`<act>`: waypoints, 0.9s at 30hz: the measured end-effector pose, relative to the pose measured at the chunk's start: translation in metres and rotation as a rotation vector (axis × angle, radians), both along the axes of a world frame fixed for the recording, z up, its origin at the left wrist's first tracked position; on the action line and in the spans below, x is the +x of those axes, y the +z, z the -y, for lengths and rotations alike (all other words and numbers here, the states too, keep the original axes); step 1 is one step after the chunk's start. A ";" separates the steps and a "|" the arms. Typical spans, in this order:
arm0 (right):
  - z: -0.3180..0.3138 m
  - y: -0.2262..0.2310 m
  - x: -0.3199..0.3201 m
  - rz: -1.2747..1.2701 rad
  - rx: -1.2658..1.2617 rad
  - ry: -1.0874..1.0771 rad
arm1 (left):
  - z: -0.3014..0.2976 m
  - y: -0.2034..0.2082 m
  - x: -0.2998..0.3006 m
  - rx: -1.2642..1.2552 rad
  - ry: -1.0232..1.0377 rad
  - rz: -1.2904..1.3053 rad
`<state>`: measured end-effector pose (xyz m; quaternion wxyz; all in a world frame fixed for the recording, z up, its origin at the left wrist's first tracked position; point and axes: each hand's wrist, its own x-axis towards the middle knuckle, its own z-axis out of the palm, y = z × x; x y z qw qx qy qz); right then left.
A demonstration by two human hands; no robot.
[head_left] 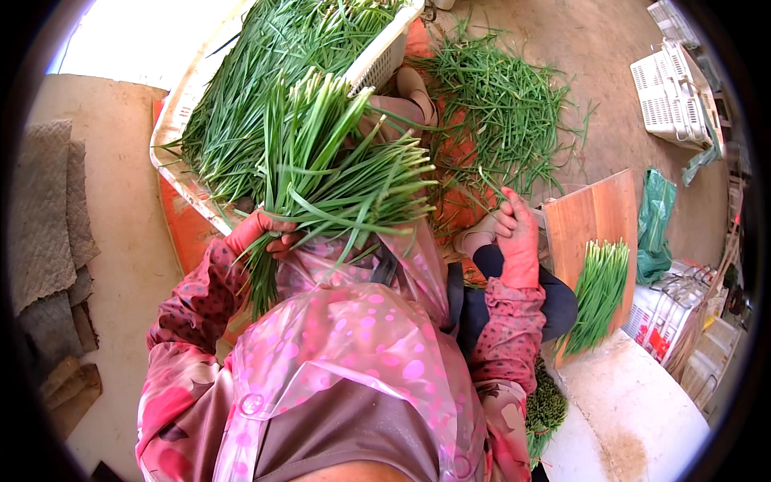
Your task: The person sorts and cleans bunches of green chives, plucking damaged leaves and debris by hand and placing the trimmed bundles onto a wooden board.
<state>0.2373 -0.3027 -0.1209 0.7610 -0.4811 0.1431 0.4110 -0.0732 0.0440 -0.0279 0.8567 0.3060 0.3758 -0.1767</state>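
My left hand is closed round the leafy end of a large, loose bunch of garlic chives, held over my lap. Its pale cut ends fan out upward and to the right. To the right, above my knee, my right hand is raised with curled fingers. A thin green blade shows by its fingertips, but I cannot tell whether it is pinched there or lies behind. A pinkish dotted plastic apron covers my front and lap.
A white crate full of chives stands ahead on the left. Scattered chive leaves cover the floor beyond. On the right, a wooden board bears a neat chive bundle. White baskets and a green bag stand farther right.
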 end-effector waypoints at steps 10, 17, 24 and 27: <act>-0.134 0.065 -0.095 0.426 -0.432 0.753 | 0.002 -0.003 0.002 0.026 0.001 -0.122; -0.033 -0.008 -0.029 -0.079 -0.174 -0.188 | -0.002 0.001 0.000 0.030 0.003 -0.083; -0.125 0.052 -0.068 0.794 -0.469 0.659 | -0.004 -0.005 -0.002 -0.012 0.009 -0.064; -0.126 0.027 -0.066 0.602 -0.565 0.541 | -0.009 -0.001 0.001 -0.015 0.010 -0.054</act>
